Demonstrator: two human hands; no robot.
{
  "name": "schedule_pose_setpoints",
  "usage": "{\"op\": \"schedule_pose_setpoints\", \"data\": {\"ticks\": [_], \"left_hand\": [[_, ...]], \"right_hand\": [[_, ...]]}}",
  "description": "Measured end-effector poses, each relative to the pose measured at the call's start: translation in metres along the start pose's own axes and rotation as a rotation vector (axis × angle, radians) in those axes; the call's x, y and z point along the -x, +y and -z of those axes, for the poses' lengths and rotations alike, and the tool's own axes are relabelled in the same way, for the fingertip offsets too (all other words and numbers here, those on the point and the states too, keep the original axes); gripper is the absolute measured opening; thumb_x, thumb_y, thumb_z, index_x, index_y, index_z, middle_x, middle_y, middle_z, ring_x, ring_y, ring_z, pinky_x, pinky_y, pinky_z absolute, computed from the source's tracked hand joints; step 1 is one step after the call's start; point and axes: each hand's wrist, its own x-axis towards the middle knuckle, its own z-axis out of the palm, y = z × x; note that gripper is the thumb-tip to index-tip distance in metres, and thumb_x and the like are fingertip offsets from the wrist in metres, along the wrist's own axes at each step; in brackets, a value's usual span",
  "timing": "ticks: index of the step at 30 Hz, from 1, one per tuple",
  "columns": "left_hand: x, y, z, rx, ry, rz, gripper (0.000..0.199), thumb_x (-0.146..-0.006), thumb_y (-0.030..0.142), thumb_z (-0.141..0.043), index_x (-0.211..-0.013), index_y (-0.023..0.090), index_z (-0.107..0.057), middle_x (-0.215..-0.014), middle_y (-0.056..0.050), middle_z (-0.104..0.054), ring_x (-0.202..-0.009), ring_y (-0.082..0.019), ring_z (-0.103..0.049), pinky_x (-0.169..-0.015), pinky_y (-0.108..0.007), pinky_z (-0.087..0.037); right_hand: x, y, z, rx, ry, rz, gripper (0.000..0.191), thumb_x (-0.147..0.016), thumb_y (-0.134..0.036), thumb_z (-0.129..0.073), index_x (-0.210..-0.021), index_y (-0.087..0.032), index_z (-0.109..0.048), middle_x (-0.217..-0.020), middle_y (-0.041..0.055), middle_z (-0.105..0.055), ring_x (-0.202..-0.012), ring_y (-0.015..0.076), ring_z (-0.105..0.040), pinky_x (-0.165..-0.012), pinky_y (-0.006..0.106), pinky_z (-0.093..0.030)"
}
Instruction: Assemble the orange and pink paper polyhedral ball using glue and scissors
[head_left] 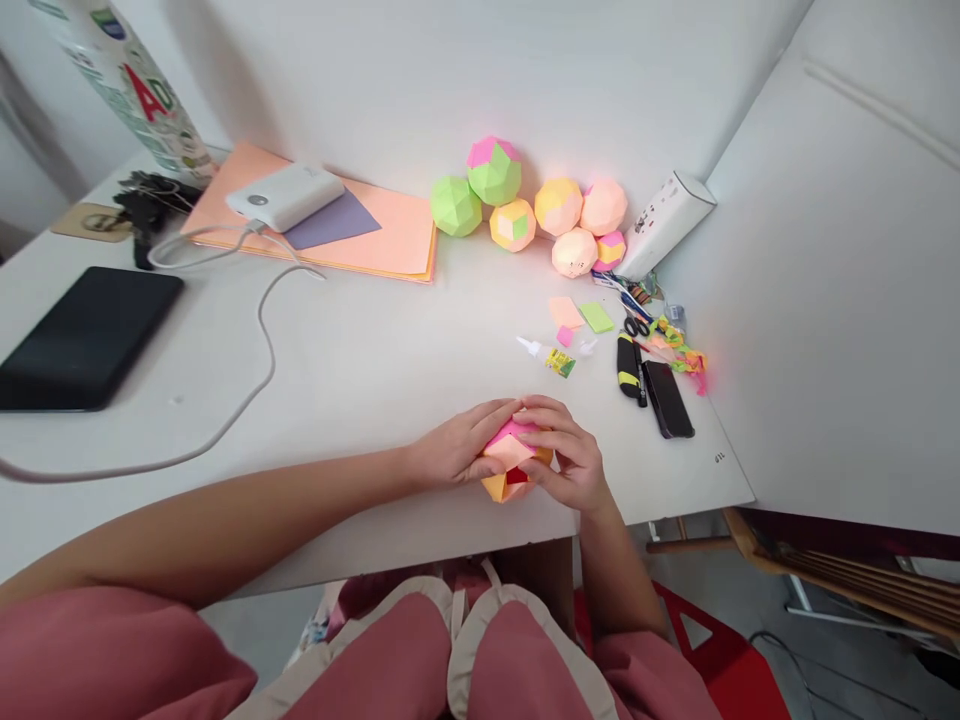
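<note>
Near the table's front edge, a folded paper ball (pixel 510 452) in pink, peach and orange sits between my hands. My left hand (pixel 463 442) is wrapped round its left side, the thumb on the peach face. From the right, my right hand (pixel 568 455) curls over the top, with the thumb by a dark red gap in the ball's front. Fingers of both hands meet at the far side. Beyond them lie a small glue bottle (pixel 551 356), a peach paper square (pixel 565 313), a green paper square (pixel 597 317) and a small pink piece (pixel 565 336).
Several finished paper balls (pixel 495 172) stand against the wall. At right lie a black-and-yellow cutter (pixel 628 366), scissors (pixel 636 326) and a phone (pixel 669 400). A tablet (pixel 90 338), a power bank (pixel 285 197) with a white cable (pixel 264 335), and peach paper sheets (pixel 405 235) occupy the left.
</note>
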Motion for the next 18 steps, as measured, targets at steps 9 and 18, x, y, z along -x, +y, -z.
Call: {"op": "schedule_pose_setpoints", "data": {"ticks": [9,18], "left_hand": [[-0.012,-0.006,0.019,-0.117,0.283,0.255,0.069,-0.1,0.064,-0.025,-0.143,0.013,-0.042,-0.139,-0.019,-0.054,-0.126,-0.03,-0.056,-0.106,-0.046,-0.05],[-0.01,-0.006,0.015,-0.175,0.298,0.21,0.065,-0.101,0.061,-0.025,-0.145,0.016,-0.042,-0.134,-0.017,-0.057,-0.121,-0.028,-0.058,-0.103,-0.042,-0.052]], "right_hand": [[-0.053,0.048,0.002,-0.171,-0.135,-0.113,0.02,-0.088,-0.026,-0.07,-0.107,-0.03,-0.074,-0.116,0.0049,-0.074,-0.128,0.0232,-0.06,-0.108,0.052,-0.051],[-0.044,0.055,0.0,-0.134,-0.103,-0.106,0.015,-0.089,-0.034,-0.069,-0.101,-0.029,-0.075,-0.109,0.0055,-0.075,-0.123,0.0239,-0.062,-0.105,0.053,-0.053]]}}
